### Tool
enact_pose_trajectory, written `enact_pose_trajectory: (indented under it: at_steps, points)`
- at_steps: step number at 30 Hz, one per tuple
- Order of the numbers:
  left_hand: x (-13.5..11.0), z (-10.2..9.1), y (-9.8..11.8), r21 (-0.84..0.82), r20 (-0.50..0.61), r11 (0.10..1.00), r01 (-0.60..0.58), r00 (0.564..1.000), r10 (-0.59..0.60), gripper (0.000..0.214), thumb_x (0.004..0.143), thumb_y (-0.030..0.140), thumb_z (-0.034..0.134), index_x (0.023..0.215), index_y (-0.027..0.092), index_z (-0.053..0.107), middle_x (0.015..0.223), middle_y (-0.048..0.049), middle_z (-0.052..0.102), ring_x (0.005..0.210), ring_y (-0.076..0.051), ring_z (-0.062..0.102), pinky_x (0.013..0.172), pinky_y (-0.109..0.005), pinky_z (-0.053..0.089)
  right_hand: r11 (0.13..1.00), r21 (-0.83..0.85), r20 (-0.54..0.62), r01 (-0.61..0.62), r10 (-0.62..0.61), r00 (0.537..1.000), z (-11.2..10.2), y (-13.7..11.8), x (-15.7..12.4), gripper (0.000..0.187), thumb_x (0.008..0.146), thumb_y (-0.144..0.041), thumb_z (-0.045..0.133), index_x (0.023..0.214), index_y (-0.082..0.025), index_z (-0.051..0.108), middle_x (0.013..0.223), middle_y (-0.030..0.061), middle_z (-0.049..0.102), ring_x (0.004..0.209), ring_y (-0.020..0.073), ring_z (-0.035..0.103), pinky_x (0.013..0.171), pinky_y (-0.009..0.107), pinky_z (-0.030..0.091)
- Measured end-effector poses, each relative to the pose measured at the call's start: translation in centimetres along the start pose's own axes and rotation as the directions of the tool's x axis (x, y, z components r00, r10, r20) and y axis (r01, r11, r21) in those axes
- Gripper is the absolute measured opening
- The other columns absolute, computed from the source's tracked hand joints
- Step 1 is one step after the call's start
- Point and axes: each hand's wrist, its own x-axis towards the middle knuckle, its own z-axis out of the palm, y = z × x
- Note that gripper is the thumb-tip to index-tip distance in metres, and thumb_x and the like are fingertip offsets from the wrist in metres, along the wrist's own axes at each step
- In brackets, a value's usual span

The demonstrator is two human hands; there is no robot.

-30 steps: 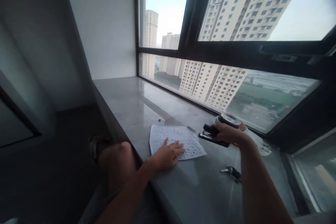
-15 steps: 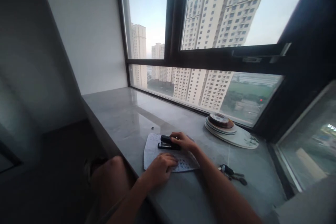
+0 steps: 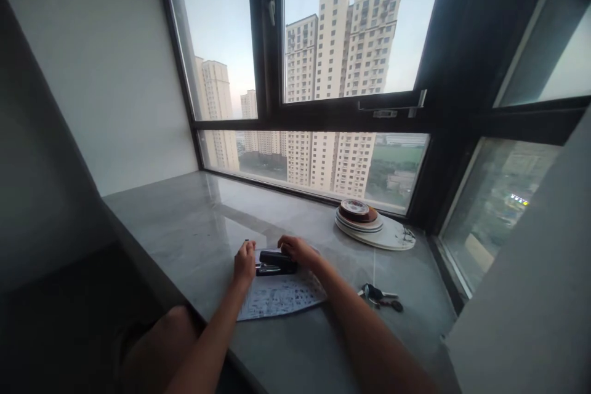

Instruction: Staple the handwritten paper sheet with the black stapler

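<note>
- A black stapler with a silver metal strip (image 3: 266, 266) is gripped at its right end by the right hand (image 3: 298, 250), whose fingers are clamped on it from above.
- The black stapler is held over the upper part of a white paper sheet covered with dark marks (image 3: 282, 297); its front end is turned to the left, and a gap is seen between its upper arm and its base.
- The left hand (image 3: 244, 263) is placed at the upper left edge of the sheet, just beside the stapler's front end; its fingers are curled together, but whether the paper is pinched between them cannot be told.
- The sheet is laid on a glossy grey stone-like surface (image 3: 184, 228), near its front edge.
- A bunch of metal keys with a black fob (image 3: 375, 292) is set to the right of the sheet, just beyond the right forearm.
- A stack of round white and brown dishes (image 3: 359, 220) is placed farther back, on a flat white oval piece with a dark pattern (image 3: 398, 237), near the dark window frame (image 3: 323, 114).
- Tall cream buildings (image 3: 330, 61) are seen through the glass.
</note>
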Motion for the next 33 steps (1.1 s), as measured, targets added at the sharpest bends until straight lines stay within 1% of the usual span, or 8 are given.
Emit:
enact_pose_trajectory:
  at_steps: [5,10,15,17,20,24,29,33]
  points:
    - [0.1,0.1,-1.6,-0.079,0.029,0.997,0.005,1.0,-0.003,0.034,0.087,0.041,0.044,0.087,0.019,0.069,0.095,-0.0128,0.075,0.095,-0.028,0.07,0.092,-0.043,0.052,0.996,0.044,0.031,0.083,-0.084,0.996,-0.6,-1.1,-1.1,0.035,0.096,-0.046,0.049,0.105,-0.018,0.069,0.097,0.003,0.068,0.082,0.0166,0.059,0.074,0.026,0.046]
    - [0.5,-0.2,-1.9,-0.234,0.036,0.972,0.016,0.999,-0.008,0.04,0.088,0.047,0.043,0.088,0.016,0.069,0.096,-0.0133,0.075,0.093,-0.026,0.072,0.088,-0.04,0.056,0.977,-0.072,0.243,0.2,-0.177,0.954,-0.2,-2.3,-1.9,0.036,0.072,-0.031,0.078,0.105,-0.02,0.071,0.088,-0.0021,0.069,0.077,0.0172,0.061,0.067,0.022,0.046]
    - [0.6,-0.4,-0.9,-0.517,0.025,0.852,0.083,0.996,-0.082,0.038,0.084,0.05,0.058,0.104,0.02,0.068,0.111,-0.0098,0.072,0.102,-0.024,0.07,0.087,-0.035,0.055,0.942,-0.211,-0.004,0.262,-0.269,0.963,2.3,-3.5,-1.5,0.046,0.081,-0.015,0.065,0.126,-0.023,0.063,0.102,0.0007,0.074,0.088,0.0193,0.069,0.076,0.024,0.051]
    - [0.6,-0.4,-0.5,-0.705,0.116,0.685,0.183,0.983,-0.143,0.038,0.081,0.048,0.065,0.107,0.02,0.066,0.113,-0.0099,0.071,0.097,-0.023,0.071,0.083,-0.035,0.056,0.854,-0.388,-0.045,0.347,-0.393,0.918,3.4,-4.0,-1.3,0.053,0.084,-0.007,0.059,0.133,-0.025,0.059,0.121,0.0049,0.072,0.111,0.0222,0.066,0.092,0.03,0.05]
    - [0.6,-0.3,-0.3,-0.811,0.252,0.491,0.318,0.948,-0.197,0.038,0.076,0.038,0.074,0.106,0.017,0.064,0.102,-0.0101,0.073,0.082,-0.021,0.072,0.073,-0.033,0.057,0.626,-0.622,0.094,0.471,-0.538,0.838,4.4,-4.5,-1.2,0.049,0.092,-0.006,0.055,0.136,-0.027,0.058,0.14,0.006,0.062,0.137,0.0238,0.048,0.106,0.039,0.043]
    - [0.3,-0.2,-0.7,-0.794,0.311,0.484,0.367,0.93,-0.195,0.03,0.076,0.032,0.077,0.097,0.014,0.067,0.085,-0.0071,0.073,0.067,-0.016,0.068,0.062,-0.027,0.055,0.479,-0.744,0.146,0.466,-0.565,0.812,4.6,-4.8,-1.4,0.039,0.101,-0.015,0.053,0.136,-0.031,0.058,0.143,0.0027,0.059,0.143,0.0252,0.041,0.11,0.045,0.039]
    - [0.2,-0.2,-1.2,-0.766,0.238,0.576,0.284,0.959,-0.156,0.03,0.081,0.042,0.074,0.097,0.017,0.07,0.09,-0.0082,0.077,0.076,-0.019,0.073,0.075,-0.033,0.061,0.546,-0.717,0.124,0.432,-0.51,0.851,4.3,-5.1,-1.5,0.041,0.099,-0.013,0.055,0.134,-0.033,0.06,0.142,0.0022,0.06,0.143,0.0288,0.039,0.114,0.051,0.036]
    - [0.4,-1.1,-1.7,-0.747,0.046,0.645,0.162,0.98,-0.192,0.026,0.084,0.038,0.072,0.094,0.015,0.066,0.092,-0.0116,0.077,0.082,-0.021,0.076,0.084,-0.038,0.062,0.812,-0.523,-0.123,0.26,-0.373,0.92,3.7,-4.7,-1.2,0.049,0.088,-0.003,0.056,0.128,-0.029,0.066,0.134,0.0056,0.066,0.132,0.029,0.052,0.108,0.049,0.041]
